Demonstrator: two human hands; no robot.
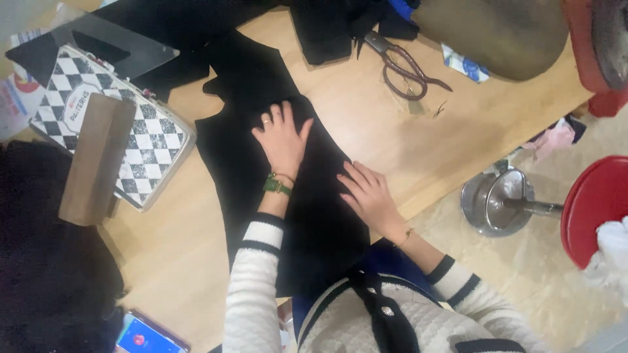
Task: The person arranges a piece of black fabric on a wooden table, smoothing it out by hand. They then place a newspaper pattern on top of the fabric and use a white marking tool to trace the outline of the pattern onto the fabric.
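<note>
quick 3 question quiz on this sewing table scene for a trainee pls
1. True or false: both hands lie flat on the black fabric.
2. What lies on the table beyond the hands? A) scissors B) iron C) tape measure
3. Which wrist wears the green watch?

Key:
1. True: the left hand and right hand press flat on the fabric.
2. A: the scissors.
3. The left, with the watch.
</note>
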